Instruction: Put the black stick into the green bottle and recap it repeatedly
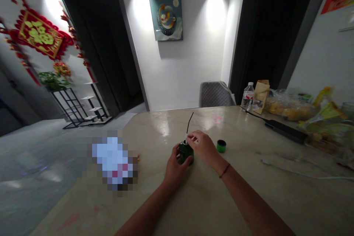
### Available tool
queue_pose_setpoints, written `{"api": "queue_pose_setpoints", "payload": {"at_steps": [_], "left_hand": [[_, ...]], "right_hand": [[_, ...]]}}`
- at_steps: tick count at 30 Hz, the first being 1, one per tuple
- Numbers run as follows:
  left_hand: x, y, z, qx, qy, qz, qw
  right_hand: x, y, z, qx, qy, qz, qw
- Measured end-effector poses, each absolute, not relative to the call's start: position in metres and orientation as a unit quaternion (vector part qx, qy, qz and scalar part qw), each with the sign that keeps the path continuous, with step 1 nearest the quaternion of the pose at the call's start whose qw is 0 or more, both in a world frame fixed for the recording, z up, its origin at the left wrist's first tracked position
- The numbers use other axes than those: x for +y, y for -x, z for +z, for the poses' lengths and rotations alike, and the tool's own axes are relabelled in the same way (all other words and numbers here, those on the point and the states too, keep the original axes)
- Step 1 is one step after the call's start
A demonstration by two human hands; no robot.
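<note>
My left hand (177, 164) is wrapped around a small dark green bottle (186, 152) that stands upright on the table (201, 195). At the bottle's mouth, the fingertips of my right hand (199, 142) pinch a small white piece (186, 137). A thin black stick (189, 122) rises from that spot, bent slightly to the right at its upper end. Whether the stick and the white piece are joined I cannot tell. Just right of my right hand a short green cap (221, 146) with a dark inside sits on the tabletop.
A blurred-out light blue object (112, 158) lies at left. Along the right are a water bottle (248, 96), a paper bag (261, 96), plastic bags of food (290, 105), a long black device (286, 131) and a white cable (301, 174). A grey chair (215, 94) stands behind the table.
</note>
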State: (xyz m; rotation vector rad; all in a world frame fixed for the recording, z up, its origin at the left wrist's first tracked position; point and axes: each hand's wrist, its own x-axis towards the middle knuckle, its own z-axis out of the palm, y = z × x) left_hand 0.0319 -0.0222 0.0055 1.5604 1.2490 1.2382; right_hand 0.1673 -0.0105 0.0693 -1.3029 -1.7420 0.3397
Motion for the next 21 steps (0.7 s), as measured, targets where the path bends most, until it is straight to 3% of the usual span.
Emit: {"api": "queue_pose_setpoints", "payload": {"at_steps": [21], "left_hand": [[-0.022,-0.033,0.006,0.493,-0.593,0.495,0.402]], "right_hand": [[-0.008,-0.178,0.071,-0.717,0.498,0.188,0.450]]}}
